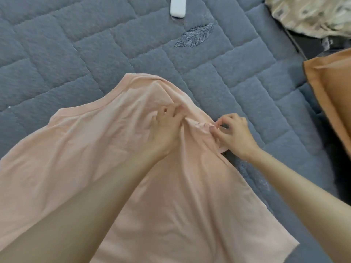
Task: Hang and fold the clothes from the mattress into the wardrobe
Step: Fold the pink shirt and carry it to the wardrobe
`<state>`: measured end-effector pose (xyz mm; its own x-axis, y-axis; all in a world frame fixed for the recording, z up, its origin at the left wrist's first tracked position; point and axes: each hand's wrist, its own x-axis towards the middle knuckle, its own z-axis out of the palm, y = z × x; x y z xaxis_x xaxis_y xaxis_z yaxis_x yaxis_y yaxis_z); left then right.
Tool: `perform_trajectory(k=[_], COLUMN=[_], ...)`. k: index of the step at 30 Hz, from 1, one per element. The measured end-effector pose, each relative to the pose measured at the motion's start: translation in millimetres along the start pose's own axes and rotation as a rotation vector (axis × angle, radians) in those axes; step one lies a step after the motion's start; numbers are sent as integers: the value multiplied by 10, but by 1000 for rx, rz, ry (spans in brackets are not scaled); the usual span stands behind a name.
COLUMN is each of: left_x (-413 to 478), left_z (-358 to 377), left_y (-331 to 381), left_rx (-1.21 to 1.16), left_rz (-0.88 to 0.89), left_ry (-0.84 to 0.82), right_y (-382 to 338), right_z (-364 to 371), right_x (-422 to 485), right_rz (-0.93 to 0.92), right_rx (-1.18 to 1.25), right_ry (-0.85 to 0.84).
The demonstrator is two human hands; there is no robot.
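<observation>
**A:** While the pink T-shirt (117, 158) lies spread on the grey quilted mattress (79, 54), how far along does the job look?

**B:** Early, I'd judge. The shirt is still flat and unfolded. The left hand (167, 128) rests on the cloth near one shoulder, fingers bent and pressing into a bunched fold. The right hand (234, 134) is just beside it at the shirt's edge, thumb and fingertips pinched shut on a crumpled bit that looks like the sleeve.

**A:** Anything else waiting?

**B:** An orange-brown garment (330, 95) lies at the right edge, and a pale patterned cloth (307, 14) sits at the top right. No wardrobe or hanger is in view, so folding and putting away all seem to remain.

**A:** Any writing or labels?

**B:** None readable. The mattress has a stitched feather motif (194, 36), and a plain white object (177, 6), cut off at the top, shows no text.
</observation>
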<state>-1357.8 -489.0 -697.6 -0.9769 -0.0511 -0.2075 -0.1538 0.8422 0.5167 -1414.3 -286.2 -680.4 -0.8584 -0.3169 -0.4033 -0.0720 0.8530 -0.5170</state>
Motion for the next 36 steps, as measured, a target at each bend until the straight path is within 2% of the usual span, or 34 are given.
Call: perform_trajectory(k=[3, 5, 7, 8, 9, 11, 12, 14, 15, 17, 19, 22, 25, 27, 30, 31, 34, 36], left_x=[-38, -91, -166, -197, -217, -196, -156, -35, 29, 170, 301, 459, 641, 828, 1050, 1091, 1099, 1081], left_z=[-39, -85, -97, -93, -92, -88, -86, -70, -49, 27, 103, 189, 132, 32, -79, -75, -53, -50], left_y=[62, 81, 73, 72, 90, 167, 231, 378, 441, 509, 527, 530, 663, 789, 904, 892, 810, 741], left_rx=[22, 34, 47, 54, 54, 25, -5, -106, -139, -86, -27, -39, -169, -271, -354, -350, -406, -457], left_rz=[-44, -49, -57, -61, -66, -66, -48, -7, 1, 42, 65, 55, -6, -83, -93, -80, -116, -140], left_ry=[13, 14, -8, 6, 38, 100, 105, 31, -55, -226, -349, -397, -252, -64, 24, 22, 16, 64], right_y=[-87, -59, -1, 38, 97, 228, 268, 266, 239, 178, 136, 131, 108, 74, 29, 54, 202, 269], right_z=[-139, -206, -206, -185, -153, -67, -32, 21, 47, 93, 93, -89, -432, -654, -862, -855, -639, -413], right_x=[-305, -463, -577, -610, -618, -584, -555, -487, -453, -368, -284, -197, -50, 108, 348, 411, 444, 325], right_rz=[-130, -113, -51, -5, 78, 340, 467, 639, 667, 633, 575, 479, 299, 181, 118, 164, 407, 481], right_rx=[46, -18, -182, -234, -228, -67, 67, 397, 516, 583, 533, 606, 711, 665, 582, 549, 409, 264], right_ry=[-22, -196, -386, -381, -297, -49, 3, -46, -66, -51, 13, 122, 202, 326, 462, 430, 109, -37])
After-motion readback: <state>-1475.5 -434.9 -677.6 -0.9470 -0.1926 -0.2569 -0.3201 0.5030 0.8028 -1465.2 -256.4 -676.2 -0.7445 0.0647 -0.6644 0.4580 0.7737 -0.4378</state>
